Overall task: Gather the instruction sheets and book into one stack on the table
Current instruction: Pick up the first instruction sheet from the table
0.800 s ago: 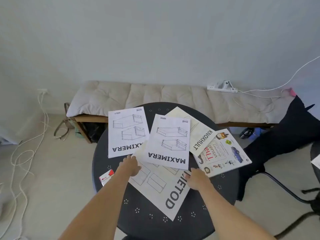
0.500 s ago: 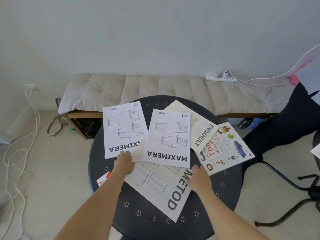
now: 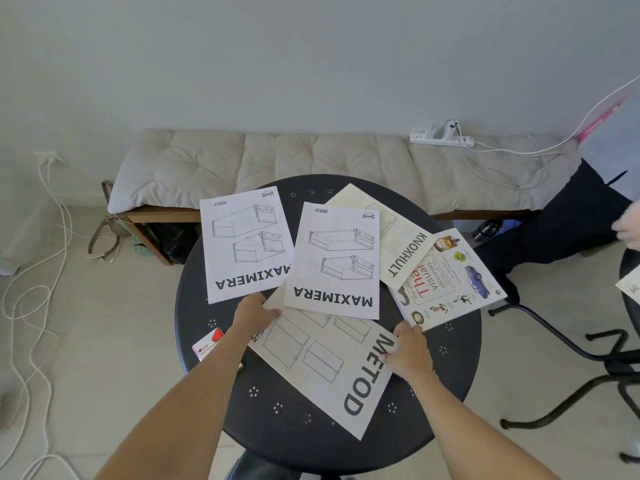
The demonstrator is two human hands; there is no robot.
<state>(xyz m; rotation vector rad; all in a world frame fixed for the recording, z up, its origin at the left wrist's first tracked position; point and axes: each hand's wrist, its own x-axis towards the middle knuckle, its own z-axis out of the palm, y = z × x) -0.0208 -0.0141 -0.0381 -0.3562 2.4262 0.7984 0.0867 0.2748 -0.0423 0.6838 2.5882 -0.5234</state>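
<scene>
Several papers lie spread on the round black table (image 3: 277, 427). Two white MAXIMERA sheets lie side by side, one at the left (image 3: 246, 244) and one in the middle (image 3: 334, 261). A large METOD sheet (image 3: 322, 368) lies under the middle one. A KNOXHULT sheet (image 3: 403, 247) and a Thai visual dictionary book (image 3: 450, 282) overlap at the right. My left hand (image 3: 254, 315) pinches the METOD sheet's left corner, just below the left MAXIMERA sheet. My right hand (image 3: 408, 353) grips the METOD sheet's right edge, beside the book's near corner.
A small red and white card (image 3: 207, 344) lies on the table beside my left forearm. A cushioned bench (image 3: 277, 161) with a power strip (image 3: 441, 136) stands behind the table. Cables (image 3: 31, 306) trail on the floor at left. Black chair legs (image 3: 588, 368) and a person in dark clothes (image 3: 571, 220) are at right.
Both hands have slid slightly forward and closed on the METOD sheet's edges. The view has shifted a little; the papers have not visibly moved.
</scene>
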